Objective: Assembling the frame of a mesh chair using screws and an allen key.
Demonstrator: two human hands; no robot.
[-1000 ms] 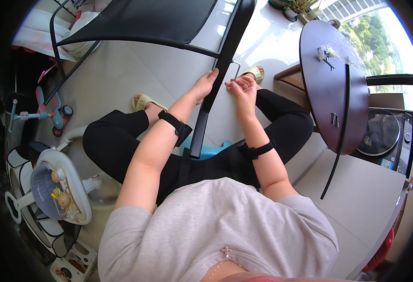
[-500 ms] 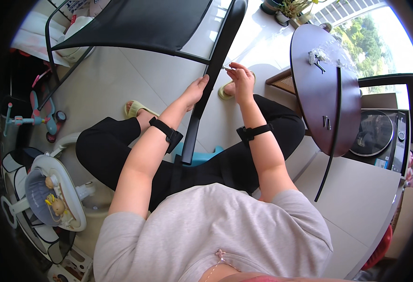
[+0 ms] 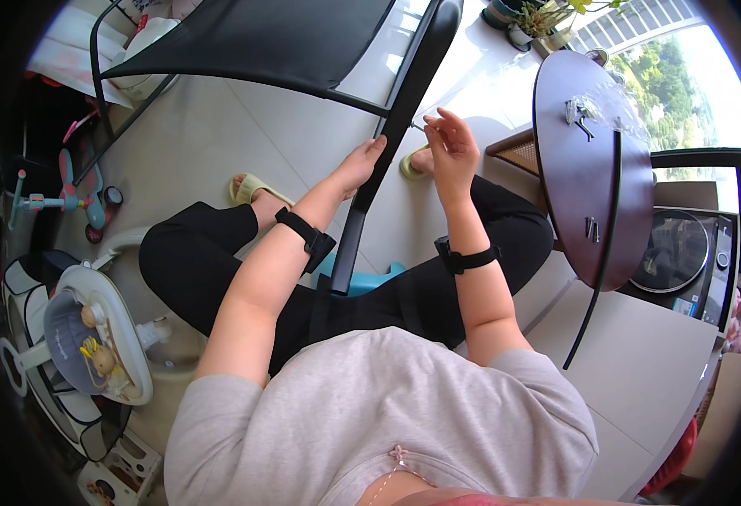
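A black metal frame (image 3: 383, 160) with a dark fabric panel (image 3: 256, 42) stretched on it stands in front of me. Its thick rail runs from the far middle down between my knees. My left hand (image 3: 358, 167) grips this rail from the left, thumb up along it and the other fingers mostly hidden behind. On the rail's right side a thin silver bolt (image 3: 417, 126) sticks out. Close to the bolt's outer end is my right hand (image 3: 455, 156), its fingers apart and slightly curled; whether the thumb tip touches the bolt is unclear.
To the right stands a dark oval table (image 3: 568, 169) with bolts (image 3: 591, 229), a clear plastic bag (image 3: 611, 114) and a long thin black rod (image 3: 611, 244). A record player (image 3: 674, 251) sits beyond. At left are a baby seat (image 3: 138, 337) and a child's scooter (image 3: 71, 201).
My right hand has loosened from its pinch around the bolt and drawn slightly right, its fingers spreading. The frame appears a little further right; my left hand still grips it.
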